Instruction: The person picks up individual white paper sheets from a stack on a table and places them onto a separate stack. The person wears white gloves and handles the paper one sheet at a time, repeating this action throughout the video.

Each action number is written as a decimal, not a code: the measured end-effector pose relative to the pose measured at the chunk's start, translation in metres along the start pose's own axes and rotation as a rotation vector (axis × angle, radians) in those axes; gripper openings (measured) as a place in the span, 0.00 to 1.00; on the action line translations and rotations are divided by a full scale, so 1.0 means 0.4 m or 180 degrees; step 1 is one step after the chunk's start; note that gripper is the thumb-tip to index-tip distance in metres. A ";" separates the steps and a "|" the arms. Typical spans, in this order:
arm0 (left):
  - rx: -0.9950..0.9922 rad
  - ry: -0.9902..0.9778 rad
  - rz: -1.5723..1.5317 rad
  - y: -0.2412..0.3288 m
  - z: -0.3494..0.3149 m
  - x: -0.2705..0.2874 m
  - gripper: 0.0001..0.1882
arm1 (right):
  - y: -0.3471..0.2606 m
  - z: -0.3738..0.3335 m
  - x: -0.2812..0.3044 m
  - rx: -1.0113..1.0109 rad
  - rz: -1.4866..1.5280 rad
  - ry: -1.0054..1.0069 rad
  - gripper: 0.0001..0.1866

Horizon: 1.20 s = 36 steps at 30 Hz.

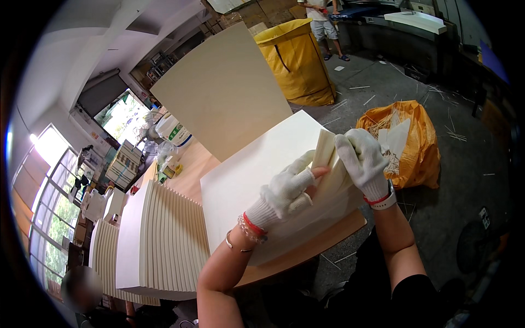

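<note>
A tall stack of large white paper sheets (257, 164) lies on the table in front of me. At its right corner a thick bundle of sheets (324, 148) is bent upward, its cream edges showing. My left hand (287, 191), in a white knit glove with some bare fingertips, is closed on the near-left side of this bundle. My right hand (363, 163), gloved too, has its fingers curled over the bundle's right side. The undersides of the fingers are partly hidden by paper.
Ridged stacks of sheets (172, 235) stand at left. Behind rises a large upright board (224, 87). An orange bag of paper scraps (424, 158) sits on the floor at right, a yellow sack (301, 65) beyond. One person (322, 24) stands far back; another (82, 290) is lower left.
</note>
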<state>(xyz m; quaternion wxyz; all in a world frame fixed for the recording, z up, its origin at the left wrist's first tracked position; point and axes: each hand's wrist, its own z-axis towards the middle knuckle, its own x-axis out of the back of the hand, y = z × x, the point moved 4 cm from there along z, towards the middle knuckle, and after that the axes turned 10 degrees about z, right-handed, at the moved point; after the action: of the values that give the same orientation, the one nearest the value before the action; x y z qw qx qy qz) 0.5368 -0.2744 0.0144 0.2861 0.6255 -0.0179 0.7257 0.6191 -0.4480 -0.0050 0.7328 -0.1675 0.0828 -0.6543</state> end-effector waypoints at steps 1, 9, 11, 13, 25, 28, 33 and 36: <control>-0.0105 0.0136 -0.0132 0.015 0.005 0.004 0.19 | -0.001 -0.001 0.000 0.0064 -0.0045 0.0045 0.06; -0.0240 0.0620 0.0033 0.000 -0.001 -0.008 0.23 | 0.003 -0.005 0.002 0.0128 0.0019 0.0114 0.05; -0.0225 0.0579 0.0036 -0.004 -0.002 -0.004 0.25 | 0.001 -0.004 0.002 0.0044 0.0073 0.0093 0.06; -0.0140 0.0474 -0.0044 0.008 -0.005 -0.001 0.26 | -0.003 -0.005 0.001 0.0106 0.0007 0.0113 0.07; -0.0214 0.0689 0.0013 0.013 0.001 -0.006 0.26 | 0.015 -0.015 0.006 0.0081 0.0071 0.0025 0.10; -0.0244 0.0689 0.0199 0.020 -0.006 -0.003 0.24 | 0.006 -0.008 0.001 -0.0070 0.0130 -0.0033 0.08; -0.0296 0.0260 0.0137 0.006 0.005 -0.004 0.25 | 0.008 -0.009 0.002 -0.0174 0.0106 -0.0046 0.06; -0.0309 0.0681 -0.0017 0.025 0.003 -0.003 0.25 | 0.009 -0.010 0.004 -0.0130 0.0034 0.0011 0.06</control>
<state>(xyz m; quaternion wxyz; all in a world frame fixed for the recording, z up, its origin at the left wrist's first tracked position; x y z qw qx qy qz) 0.5334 -0.2838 0.0169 0.3183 0.5299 -0.0207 0.7858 0.6214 -0.4498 -0.0098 0.7326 -0.1809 0.0983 -0.6488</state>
